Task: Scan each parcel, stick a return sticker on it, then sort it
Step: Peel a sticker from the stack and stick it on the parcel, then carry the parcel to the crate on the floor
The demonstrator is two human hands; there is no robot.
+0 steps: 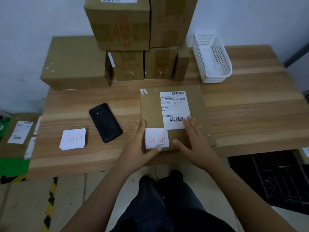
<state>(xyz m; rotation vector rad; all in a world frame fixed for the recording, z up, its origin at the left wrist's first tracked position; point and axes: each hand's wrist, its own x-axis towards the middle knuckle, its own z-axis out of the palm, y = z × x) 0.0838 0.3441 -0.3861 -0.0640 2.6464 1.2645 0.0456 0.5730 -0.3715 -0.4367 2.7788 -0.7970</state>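
Observation:
A flat brown parcel point(197, 104) lies on the wooden table point(250, 106) in front of me. It carries a white shipping label point(174, 108) and a white return sticker point(156, 138) with red print at its near left corner. My left hand point(138, 144) lies at the parcel's left edge, fingers straight, thumb touching the sticker's lower edge. My right hand point(194, 139) rests flat on the parcel, fingertips reaching the label's lower barcode. A black handheld scanner point(106, 122) lies to the left, beside a stack of return stickers point(73, 138).
Several stacked cardboard boxes point(117, 24) stand at the table's back. A white perforated basket point(212, 57) sits at the back right. More labelled parcels point(18, 134) lie off the table's left edge. A black crate point(274, 178) stands on the floor at the right.

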